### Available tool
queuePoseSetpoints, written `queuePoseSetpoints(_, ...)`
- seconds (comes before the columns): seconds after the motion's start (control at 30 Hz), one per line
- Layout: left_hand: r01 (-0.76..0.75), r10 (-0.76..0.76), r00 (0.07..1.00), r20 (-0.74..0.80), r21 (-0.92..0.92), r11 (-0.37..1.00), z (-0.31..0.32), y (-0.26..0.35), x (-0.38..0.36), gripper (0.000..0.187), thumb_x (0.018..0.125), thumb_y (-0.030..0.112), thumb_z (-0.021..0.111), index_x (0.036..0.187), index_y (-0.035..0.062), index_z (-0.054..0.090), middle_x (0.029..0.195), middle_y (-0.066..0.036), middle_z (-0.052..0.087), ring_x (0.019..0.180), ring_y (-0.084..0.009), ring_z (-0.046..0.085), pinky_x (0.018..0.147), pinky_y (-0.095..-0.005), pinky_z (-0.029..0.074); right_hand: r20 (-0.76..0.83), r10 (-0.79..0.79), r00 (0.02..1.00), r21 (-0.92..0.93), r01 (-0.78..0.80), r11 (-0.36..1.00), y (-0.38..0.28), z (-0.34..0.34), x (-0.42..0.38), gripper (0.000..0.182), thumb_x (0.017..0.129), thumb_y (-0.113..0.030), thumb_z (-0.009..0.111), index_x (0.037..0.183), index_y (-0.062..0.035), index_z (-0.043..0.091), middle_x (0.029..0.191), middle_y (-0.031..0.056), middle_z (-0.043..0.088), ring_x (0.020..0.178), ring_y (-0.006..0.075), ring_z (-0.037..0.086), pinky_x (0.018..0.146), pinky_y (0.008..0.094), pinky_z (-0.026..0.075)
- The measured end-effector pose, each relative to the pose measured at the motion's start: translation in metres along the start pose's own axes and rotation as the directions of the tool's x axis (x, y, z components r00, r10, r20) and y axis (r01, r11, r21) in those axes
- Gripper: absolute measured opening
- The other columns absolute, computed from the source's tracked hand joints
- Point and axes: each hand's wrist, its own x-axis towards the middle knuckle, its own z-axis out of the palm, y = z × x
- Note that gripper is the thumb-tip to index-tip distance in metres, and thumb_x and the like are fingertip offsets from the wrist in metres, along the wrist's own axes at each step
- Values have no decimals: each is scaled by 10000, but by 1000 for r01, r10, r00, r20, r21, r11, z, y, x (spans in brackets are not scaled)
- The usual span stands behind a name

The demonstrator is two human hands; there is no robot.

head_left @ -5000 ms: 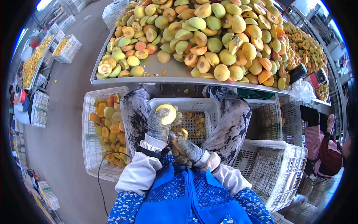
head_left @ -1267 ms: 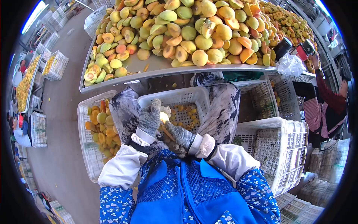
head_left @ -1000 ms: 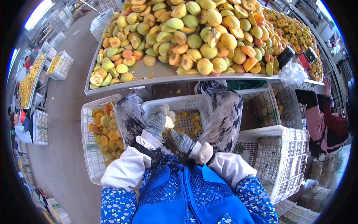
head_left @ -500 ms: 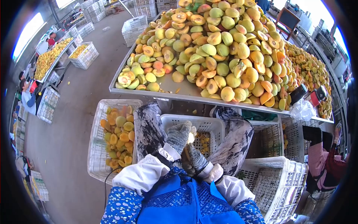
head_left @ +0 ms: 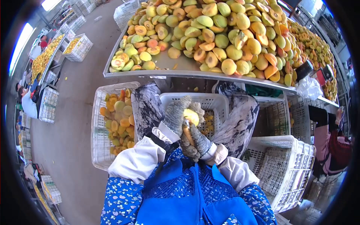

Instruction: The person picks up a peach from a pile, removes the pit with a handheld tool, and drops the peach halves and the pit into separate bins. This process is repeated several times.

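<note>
My left hand (head_left: 175,113), in a grey knitted glove, is closed around a yellow peach half (head_left: 192,117) above the white crate between my knees. Close below it, my right hand (head_left: 200,141), gloved the same way, grips a small tool with a wooden handle (head_left: 188,135). The tool's metal end is at the lower edge of the peach half; its exact shape is hard to make out. Under my hands, the white crate (head_left: 171,98) holds small orange-yellow pieces, partly hidden by the gloves.
A metal-edged table (head_left: 195,76) ahead bears a heap of halved peaches (head_left: 225,35). On my left stands a crate of peach halves (head_left: 120,116), on my right a white crate (head_left: 279,176). A plastic bag (head_left: 309,88) hangs at the table edge. Another person (head_left: 330,146) sits far right.
My view has tilted down, so the table sits higher. The peach half in my left hand now shows more, and the tool in my right hand has come into sight.
</note>
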Motion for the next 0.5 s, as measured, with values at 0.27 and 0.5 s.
queuePoseSetpoints(0.27,-448,405,814,-417,-6,894,-73,12,-2,195,825,241,493,900,69,546,772,-87,556,667,-228,557,554,-374,481,-8,74,997,-12,-74,997,28,-64,13,353,798,-487,469,814,-139,527,455,24,438,295,131,356,277,248,262)
queuePoseSetpoints(0.5,176,677,735,44,951,-253,-126,121,-48,331,770,186,540,1047,9,501,991,-132,541,903,-255,532,805,-311,423,-24,278,960,144,-272,951,24,-74,30,350,800,-502,454,861,-182,583,608,-2,540,470,119,491,368,217,335)
